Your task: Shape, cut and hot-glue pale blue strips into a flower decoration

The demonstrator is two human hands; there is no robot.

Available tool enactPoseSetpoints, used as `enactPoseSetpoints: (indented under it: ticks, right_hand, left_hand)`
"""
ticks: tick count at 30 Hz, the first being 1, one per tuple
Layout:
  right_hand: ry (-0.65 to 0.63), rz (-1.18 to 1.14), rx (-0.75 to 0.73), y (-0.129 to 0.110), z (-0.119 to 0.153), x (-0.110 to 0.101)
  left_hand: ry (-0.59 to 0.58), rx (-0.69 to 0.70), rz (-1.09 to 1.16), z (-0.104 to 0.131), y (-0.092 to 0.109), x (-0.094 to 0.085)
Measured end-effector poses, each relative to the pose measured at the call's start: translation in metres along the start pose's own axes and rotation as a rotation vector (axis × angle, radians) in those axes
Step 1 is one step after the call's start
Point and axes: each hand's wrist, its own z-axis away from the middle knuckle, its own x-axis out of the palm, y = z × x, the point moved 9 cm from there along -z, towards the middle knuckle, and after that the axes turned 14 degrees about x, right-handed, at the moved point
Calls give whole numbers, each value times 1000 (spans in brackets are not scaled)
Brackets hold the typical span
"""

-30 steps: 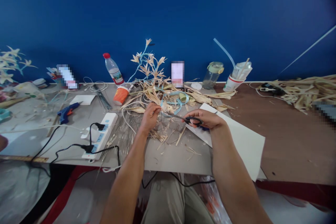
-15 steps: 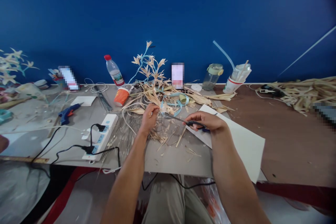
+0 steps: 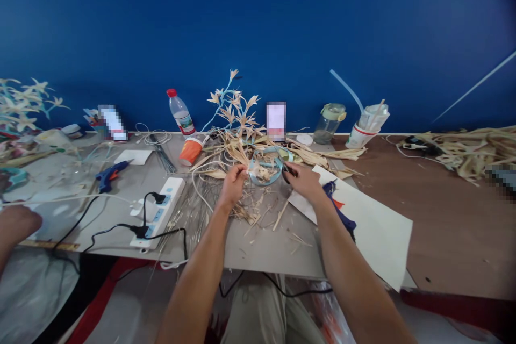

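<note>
My left hand (image 3: 234, 187) is closed in a pinch beside a loop of light-blue ribbon (image 3: 277, 176). Something pale and small shows at its fingertips, too indistinct to name. In my right hand (image 3: 303, 180) is a pair of dark-handled scissors (image 3: 288, 173), blades pointing up and away toward the ribbon and dried husks. Behind both hands lies a heap of dried husk strips (image 3: 229, 145). A branch of husk flowers (image 3: 228, 113) with a light-blue stem rises from it. Short cut scraps (image 3: 278, 217) are scattered on the table before my hands.
A blue glue gun (image 3: 342, 212) lies on white card (image 3: 379, 231) by my right forearm; another glue gun (image 3: 108, 176) is at left. Nearby stand a power strip (image 3: 161, 212), orange cup (image 3: 190, 151), bottle (image 3: 182, 115) and jar (image 3: 328, 124). A co-worker's hand (image 3: 18, 223) is far left.
My right hand has moved left and away from me with the scissors, whose blades now point farther up. The glue gun beneath my right arm is uncovered. The co-worker's hand reaches farther in.
</note>
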Motion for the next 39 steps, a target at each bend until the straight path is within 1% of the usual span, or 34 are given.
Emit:
enactPoseSetpoints:
  ticks: [3,5,8,10,13,16,20,23,26,30,35,39]
  right_hand:
    - [63,205,28,-8,7,5]
    - [75,276,28,-12,11,8]
    - [75,338,1,-16,16,13]
    - [75,364,-17,-17,18,16]
    - [75,382,-26,-17,20,19]
    - [62,387,-11,-15,20,22]
    - [46,387,7,-16,19,20]
    - [32,391,49,-14,18,16]
    - [75,370,73,-14,16,10]
    - [107,346,31,-16,15,8]
    - [99,401,4,-16,17,13]
    - [116,411,-14,-17,19,15]
  left_hand:
    - [25,-40,69,3,-10,3]
    - [54,-66,110,4,-17,4]
    - [96,-121,269,7,-24,8]
    - [120,-157,354,8,-23,10]
    - [121,-192,474,8,-18,15]
    - [132,-208,542,8,-13,16]
    - [134,-200,589,7,-12,17]
    - [149,-181,594,6,-11,17]
    - [170,-163,584,5,-8,15]
    - [185,-157,604,4,-4,13]
    - [108,-171,642,6,-3,19]
    - [84,-163,652,6,-3,20]
